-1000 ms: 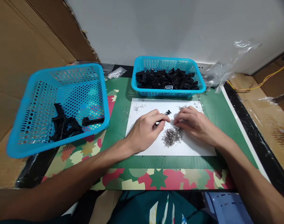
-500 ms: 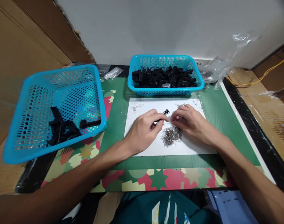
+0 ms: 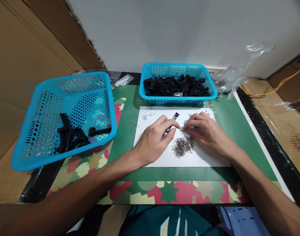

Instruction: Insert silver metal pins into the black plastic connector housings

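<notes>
Over the white sheet of paper [image 3: 155, 160], my left hand [image 3: 157, 136] grips a small, slim black part [image 3: 175, 117] with a light patch on it; its far end sticks out past my fingers. My right hand [image 3: 203, 130] is close by on the right, its thumb and fingertips pinched together just above the paper. Whatever lies between those fingertips is too small to make out. Below both hands is a pile of tiny bent metal pieces [image 3: 182, 146], like small springs or clips. A smaller scatter of thin wire pieces [image 3: 145, 116] lies at the sheet's upper left.
A blue basket [image 3: 177, 98] full of black parts [image 3: 174, 86] stands behind the paper. Another blue basket [image 3: 113, 114] on the left holds several longer black pieces [image 3: 72, 134]. Clear plastic bags [image 3: 228, 78] lie at the back right. A cardboard wall [image 3: 29, 49] rises on the left.
The view has shifted slightly, so the whole scene sits a little lower and to the right. The black part in my left hand is turned somewhat more upright. My right fingertips stay pinched.
</notes>
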Demonstrator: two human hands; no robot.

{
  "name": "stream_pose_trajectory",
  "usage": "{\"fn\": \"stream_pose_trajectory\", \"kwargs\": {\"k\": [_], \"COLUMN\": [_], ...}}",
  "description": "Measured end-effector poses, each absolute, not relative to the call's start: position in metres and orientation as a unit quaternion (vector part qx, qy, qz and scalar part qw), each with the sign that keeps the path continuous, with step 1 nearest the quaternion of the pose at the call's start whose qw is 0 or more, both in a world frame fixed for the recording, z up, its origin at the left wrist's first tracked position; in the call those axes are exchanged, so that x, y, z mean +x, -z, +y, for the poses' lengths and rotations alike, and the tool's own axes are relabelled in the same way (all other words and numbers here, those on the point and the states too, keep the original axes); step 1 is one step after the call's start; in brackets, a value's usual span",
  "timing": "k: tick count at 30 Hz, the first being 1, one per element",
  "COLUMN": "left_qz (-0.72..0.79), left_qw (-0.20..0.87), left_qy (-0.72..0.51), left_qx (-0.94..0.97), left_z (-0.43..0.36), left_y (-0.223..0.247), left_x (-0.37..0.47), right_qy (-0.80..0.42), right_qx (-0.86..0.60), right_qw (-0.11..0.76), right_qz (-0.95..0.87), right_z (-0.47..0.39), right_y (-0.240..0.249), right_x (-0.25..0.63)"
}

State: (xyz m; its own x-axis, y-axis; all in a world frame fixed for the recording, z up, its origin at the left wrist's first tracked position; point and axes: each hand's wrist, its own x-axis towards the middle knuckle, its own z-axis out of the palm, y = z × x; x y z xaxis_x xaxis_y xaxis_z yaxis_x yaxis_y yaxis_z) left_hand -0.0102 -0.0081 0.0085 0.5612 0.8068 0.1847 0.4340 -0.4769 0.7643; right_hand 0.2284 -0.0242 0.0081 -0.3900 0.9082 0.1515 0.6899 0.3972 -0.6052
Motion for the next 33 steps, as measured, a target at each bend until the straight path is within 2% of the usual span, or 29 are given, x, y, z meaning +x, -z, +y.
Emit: {"fn": "stream_pose_trajectory", "kwargs": {"k": [10,20,33], "left_qz": [0.379,0.377,0.360], "left_qw": [0.360,0.386,0.371], "left_qy": [-0.269,-0.269,-0.256], "left_qx": [0.809,0.798,0.817], "left_z": [-0.009,-0.010,-0.011], "left_y": [-0.009,-0.009,-0.009], "left_x": [-0.011,-0.012,-0.012], "right_qy": [-0.210,-0.225,-0.255], "right_qx": [-0.505,-0.496,-0.470], "right_qw": [0.255,0.212,0.366], "right_qz": [-0.798,-0.811,-0.762], "right_z": [-0.024,-0.025,-0.039], "right_y": [-0.007,0.000,-0.020], "right_x": [0.228,0.226,0.210]}}
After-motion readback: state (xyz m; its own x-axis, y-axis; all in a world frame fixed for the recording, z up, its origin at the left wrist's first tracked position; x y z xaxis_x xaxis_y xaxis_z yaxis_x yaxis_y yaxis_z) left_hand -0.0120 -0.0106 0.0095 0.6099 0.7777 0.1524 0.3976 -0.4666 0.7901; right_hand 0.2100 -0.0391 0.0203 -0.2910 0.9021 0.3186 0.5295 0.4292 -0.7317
